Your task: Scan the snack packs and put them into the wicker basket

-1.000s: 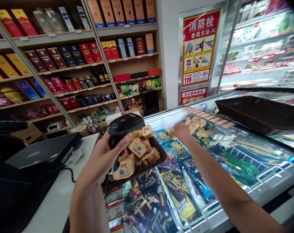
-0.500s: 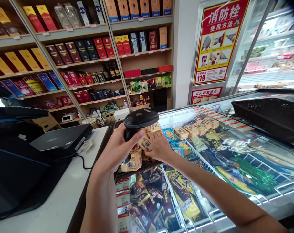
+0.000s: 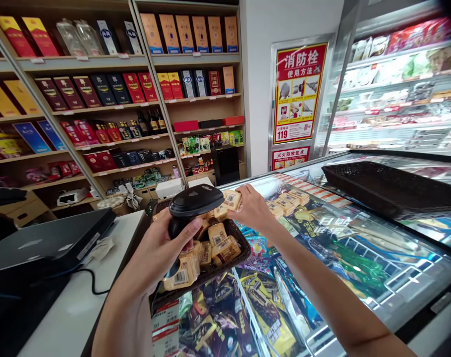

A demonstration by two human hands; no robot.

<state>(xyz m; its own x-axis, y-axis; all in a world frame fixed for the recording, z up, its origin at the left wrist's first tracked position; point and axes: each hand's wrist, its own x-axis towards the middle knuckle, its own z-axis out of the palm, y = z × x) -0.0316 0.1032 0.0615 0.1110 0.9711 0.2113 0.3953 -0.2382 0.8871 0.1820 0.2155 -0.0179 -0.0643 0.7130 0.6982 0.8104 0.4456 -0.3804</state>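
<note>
My left hand (image 3: 166, 243) is wrapped round the handle of a black barcode scanner (image 3: 196, 199), whose head points right. In my right hand (image 3: 251, 208) is a small packaged snack (image 3: 231, 199) with a barcode label, held just in front of the scanner's head. Below both hands is a dark woven basket (image 3: 244, 244) with several more of these tan packs (image 3: 217, 233) in it. My left forearm partly covers the basket's left side. It rests on the freezer's glass top.
A chest freezer (image 3: 255, 322) shows bagged ice creams in wire baskets. More tan packs (image 3: 288, 202) lie on its glass in a row, beside a black tray (image 3: 389, 191). At left is a white counter (image 3: 73, 317) with a flat dark device (image 3: 50, 238). Shelves of boxes stand behind.
My right hand has lifted a pack up out of the basket to the right of the scanner. My left hand still grips the scanner. The view has turned to the right.
</note>
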